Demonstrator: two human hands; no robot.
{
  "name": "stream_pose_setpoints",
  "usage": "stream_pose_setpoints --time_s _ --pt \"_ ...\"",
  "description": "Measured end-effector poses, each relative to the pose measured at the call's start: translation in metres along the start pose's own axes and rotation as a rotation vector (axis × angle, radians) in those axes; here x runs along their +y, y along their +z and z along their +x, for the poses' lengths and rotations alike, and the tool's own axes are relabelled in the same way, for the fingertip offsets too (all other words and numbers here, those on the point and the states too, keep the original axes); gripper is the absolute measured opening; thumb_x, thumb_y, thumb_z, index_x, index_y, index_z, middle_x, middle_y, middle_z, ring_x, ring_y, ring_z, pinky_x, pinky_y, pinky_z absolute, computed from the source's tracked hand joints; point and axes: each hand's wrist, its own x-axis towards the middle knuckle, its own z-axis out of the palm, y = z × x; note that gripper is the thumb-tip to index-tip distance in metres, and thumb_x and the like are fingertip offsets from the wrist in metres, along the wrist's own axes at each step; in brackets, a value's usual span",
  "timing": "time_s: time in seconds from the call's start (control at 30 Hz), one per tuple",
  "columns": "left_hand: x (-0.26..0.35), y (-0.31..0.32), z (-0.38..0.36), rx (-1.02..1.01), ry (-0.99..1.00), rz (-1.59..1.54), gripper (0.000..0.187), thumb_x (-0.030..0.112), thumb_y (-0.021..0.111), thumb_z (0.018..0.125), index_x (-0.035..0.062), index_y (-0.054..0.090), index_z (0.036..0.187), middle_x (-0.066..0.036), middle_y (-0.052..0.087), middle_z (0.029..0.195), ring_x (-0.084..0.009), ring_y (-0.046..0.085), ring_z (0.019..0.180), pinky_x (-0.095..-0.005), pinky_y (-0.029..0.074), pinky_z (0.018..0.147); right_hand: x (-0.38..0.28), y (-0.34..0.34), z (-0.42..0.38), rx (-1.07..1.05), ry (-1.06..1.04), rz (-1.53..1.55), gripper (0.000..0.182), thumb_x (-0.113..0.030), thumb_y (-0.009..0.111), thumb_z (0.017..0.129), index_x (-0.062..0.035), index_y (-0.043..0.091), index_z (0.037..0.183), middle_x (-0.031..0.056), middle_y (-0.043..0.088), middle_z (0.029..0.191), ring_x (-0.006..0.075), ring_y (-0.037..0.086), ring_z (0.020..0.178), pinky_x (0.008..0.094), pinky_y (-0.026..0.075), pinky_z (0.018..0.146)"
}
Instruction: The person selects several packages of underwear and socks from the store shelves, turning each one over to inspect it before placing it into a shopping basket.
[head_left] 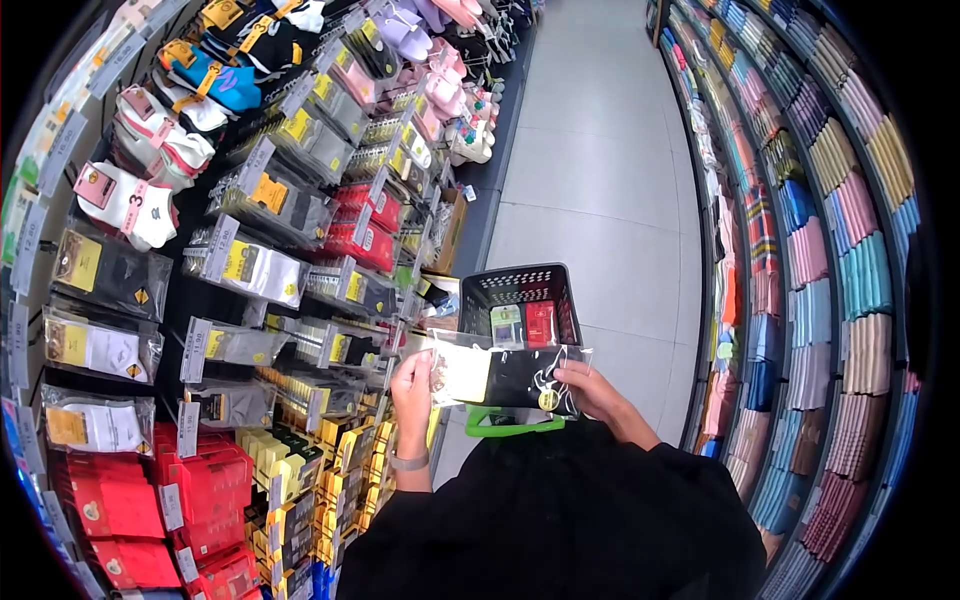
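Fingers (423, 366), two hands (408, 395) (595, 390), on one packet (510, 377)

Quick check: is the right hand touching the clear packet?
Touching. The head view shows the right hand gripping the right end of the clear packet, overlapping its front face with no gap.
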Motion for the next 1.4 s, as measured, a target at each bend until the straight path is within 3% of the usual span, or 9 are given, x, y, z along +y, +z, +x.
stream_pose_setpoints --time_s 0.1,0.57,0.77,0.83,1.07,1.13,1.23,1.3,1.4 --pt "0.008 0.008 -0.010 0.001 0.041 0.051 0.025 0.017 0.050 0.096 -0.0043 0.063 0.097 -0.001 0.061 0.082 -0.0052 0.052 0.075 -0.0200 0.043 0.067 -0.013 0.010 -0.015 -0.019 -0.163 0.094 0.029 -0.020 0.050 0.095 0.0031 0.055 0.113 0.0083 0.061 0.110 0.0146 0.058 0.098 0.0294 0.045 0.090" --pt "0.030 0.024 -0.033 0.001 0.156 0.139 0.021 0.010 0.050 0.094 0.0001 0.049 0.076 0.003 0.043 0.070 -0.0041 0.035 0.063 -0.0208 0.031 0.056 -0.004 -0.028 -0.044 0.056 -0.073 0.001 0.031 -0.028 0.045 0.098 -0.0010 0.057 0.107 0.0017 0.059 0.097 0.0067 0.054 0.089 0.0219 0.045 0.078" --pt "0.048 0.032 -0.039 -0.122 0.256 -0.017 0.018 0.004 0.048 0.093 0.0017 0.047 0.075 0.000 0.046 0.076 -0.0053 0.038 0.067 -0.0199 0.032 0.061 -0.021 -0.037 -0.061 -0.147 -0.130 -0.057 0.035 -0.025 0.049 0.095 0.0032 0.055 0.115 0.0131 0.062 0.109 0.0185 0.060 0.098 0.0317 0.046 0.088" --pt "0.060 0.031 -0.044 -0.125 0.248 -0.025 0.018 0.004 0.048 0.093 0.0015 0.047 0.076 0.000 0.046 0.076 -0.0054 0.038 0.067 -0.0198 0.032 0.061 -0.035 -0.050 -0.063 -0.265 -0.299 -0.048 0.038 -0.022 0.051 0.093 0.0061 0.052 0.119 0.0195 0.060 0.114 0.0248 0.060 0.104 0.0369 0.045 0.093" --pt "0.065 0.034 -0.043 -0.172 0.258 -0.143 0.017 0.007 0.048 0.093 0.0027 0.048 0.077 0.001 0.045 0.076 -0.0053 0.035 0.065 -0.0194 0.030 0.060 -0.084 -0.021 -0.064 -0.127 -0.408 -0.529 0.033 -0.019 0.055 0.091 0.0022 0.058 0.115 0.0125 0.065 0.104 0.0206 0.061 0.097 0.0321 0.046 0.089" --pt "0.065 0.034 -0.042 -0.159 0.240 -0.178 0.017 0.009 0.049 0.093 0.0032 0.048 0.077 0.002 0.045 0.076 -0.0051 0.035 0.065 -0.0192 0.030 0.060 -0.096 -0.016 -0.059 0.010 -0.565 -0.772 0.030 -0.018 0.057 0.089 -0.0017 0.062 0.113 0.0091 0.066 0.101 0.0169 0.061 0.090 0.0302 0.047 0.084" --pt "0.065 0.039 -0.044 -0.125 0.162 -0.304 0.019 0.013 0.050 0.094 0.0044 0.048 0.077 0.003 0.044 0.076 -0.0045 0.035 0.067 -0.0187 0.030 0.061 -0.113 -0.007 -0.060 0.096 -0.702 -1.064 0.027 -0.018 0.061 0.083 -0.0020 0.063 0.105 0.0111 0.066 0.096 0.0217 0.062 0.086 0.0320 0.048 0.080" --pt "0.064 0.037 -0.045 -0.119 0.129 -0.317 0.017 0.014 0.046 0.097 0.0046 0.049 0.083 0.000 0.051 0.082 -0.0061 0.045 0.074 -0.0214 0.039 0.071 -0.121 -0.004 -0.056 0.127 -0.759 -1.203 0.027 -0.018 0.062 0.081 -0.0018 0.063 0.103 0.0122 0.065 0.095 0.0250 0.062 0.085 0.0333 0.048 0.079" --pt "0.066 0.044 -0.051 -0.041 0.060 -0.363 0.020 0.017 0.051 0.096 0.0059 0.048 0.079 0.004 0.044 0.077 -0.0037 0.037 0.067 -0.0181 0.030 0.062 -0.125 -0.002 -0.046 0.234 -0.941 -1.273 0.027 -0.019 0.062 0.080 -0.0014 0.063 0.100 0.0137 0.064 0.098 0.0308 0.061 0.090 0.0356 0.048 0.080"
